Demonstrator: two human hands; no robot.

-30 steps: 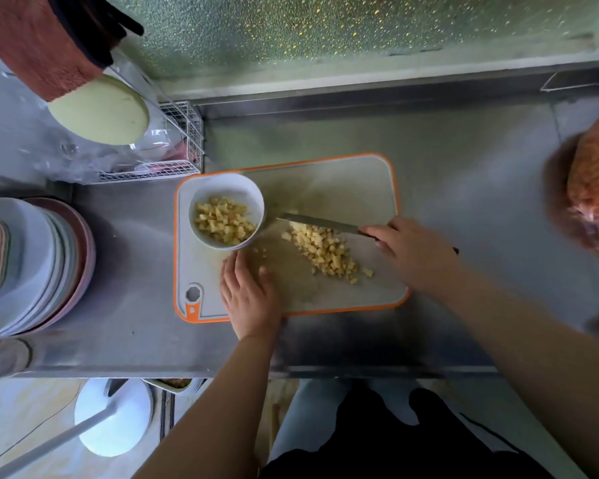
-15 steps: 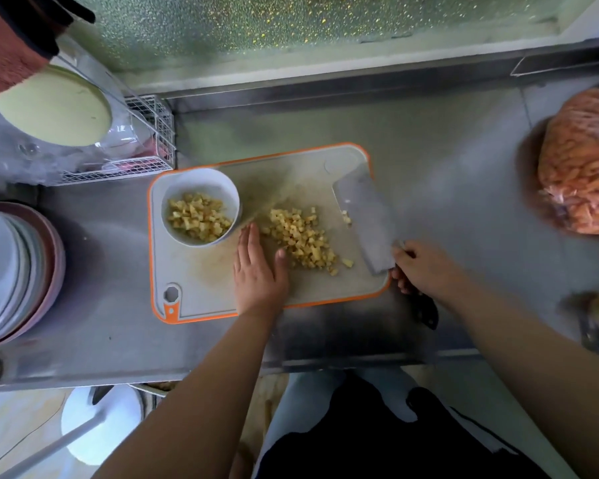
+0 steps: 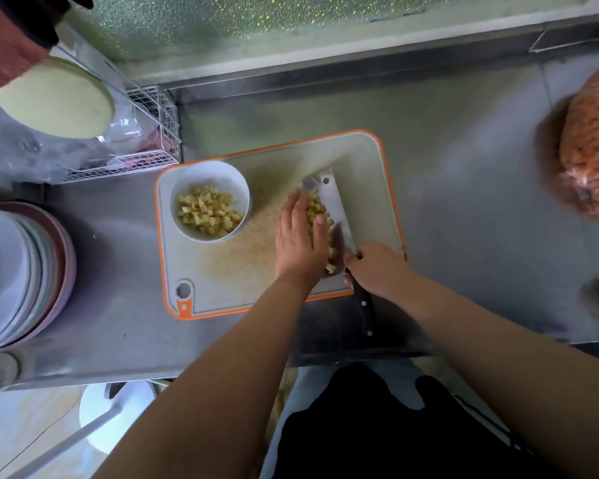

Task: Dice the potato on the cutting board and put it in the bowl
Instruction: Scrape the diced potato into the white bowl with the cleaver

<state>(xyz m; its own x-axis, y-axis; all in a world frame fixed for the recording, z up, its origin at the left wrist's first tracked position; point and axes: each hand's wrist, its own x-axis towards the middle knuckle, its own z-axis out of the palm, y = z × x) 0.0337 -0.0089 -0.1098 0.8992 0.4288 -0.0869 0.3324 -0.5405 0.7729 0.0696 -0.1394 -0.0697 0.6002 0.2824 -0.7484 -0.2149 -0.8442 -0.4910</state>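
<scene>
Potato dice (image 3: pixel 317 210) sit pressed between the left hand (image 3: pixel 300 236), fingers straight and flat against the pile, and the tilted cleaver blade (image 3: pixel 334 209) at the frame's centre; the right hand (image 3: pixel 377 267) wraps the handle. Cubes could spill off the blade's ends during a lift toward the white bowl (image 3: pixel 210 201), left on the cutting board (image 3: pixel 370 160). The edge lies close to fingertips.

Cleaver (image 3: pixel 332 216): swung in from the board's right side — its blade now lies flat against the potato pile (image 3: pixel 320 219).
Left hand (image 3: pixel 300 242): moved right, fingers straight, pressing the dice against the blade.
Right hand (image 3: pixel 377 267): moved closer, gripping the handle.
</scene>
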